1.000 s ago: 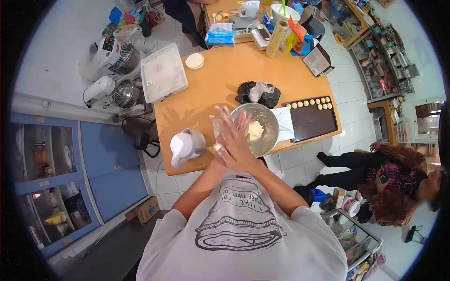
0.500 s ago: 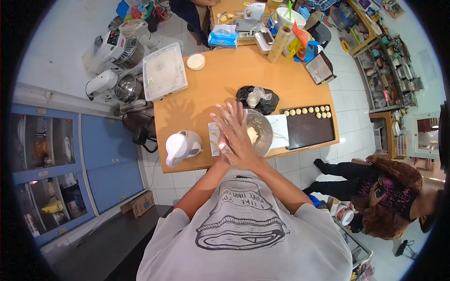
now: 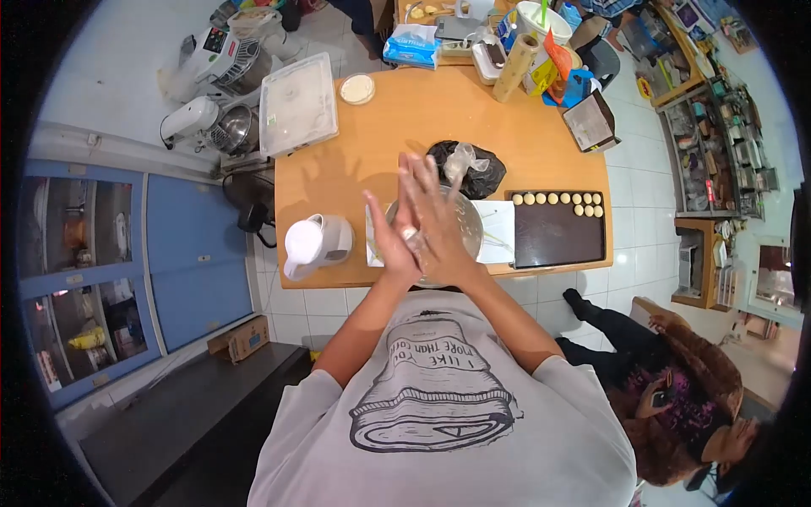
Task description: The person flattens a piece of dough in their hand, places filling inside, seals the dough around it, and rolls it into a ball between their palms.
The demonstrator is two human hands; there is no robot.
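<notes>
My left hand (image 3: pixel 390 247) and my right hand (image 3: pixel 439 232) are pressed palm to palm over a metal mixing bowl (image 3: pixel 470 221). The fingers of both are stretched out, and those of the right hand are slightly blurred. White smears mark the skin near the right thumb. Whether anything lies between the palms is hidden. Beneath the bowl is a white sheet (image 3: pixel 500 218). To its right, a dark baking tray (image 3: pixel 553 241) holds several small dough balls (image 3: pixel 553 199) along its far edge. Behind the bowl sits a black plastic bag (image 3: pixel 486 180) with a clear bag (image 3: pixel 461 160) on it.
A white jug (image 3: pixel 319 245) stands left of the bowl. Farther back are a whitish lidded tray (image 3: pixel 297 106) and a round tub (image 3: pixel 357 89). A cling-film roll (image 3: pixel 515 69) and packages crowd the far end. Another person (image 3: pixel 667 380) stands at right, holding a phone.
My right hand has turned on the left, its fingers now pointing more straight ahead. More of my left hand shows. The whole view has shifted slightly with my head.
</notes>
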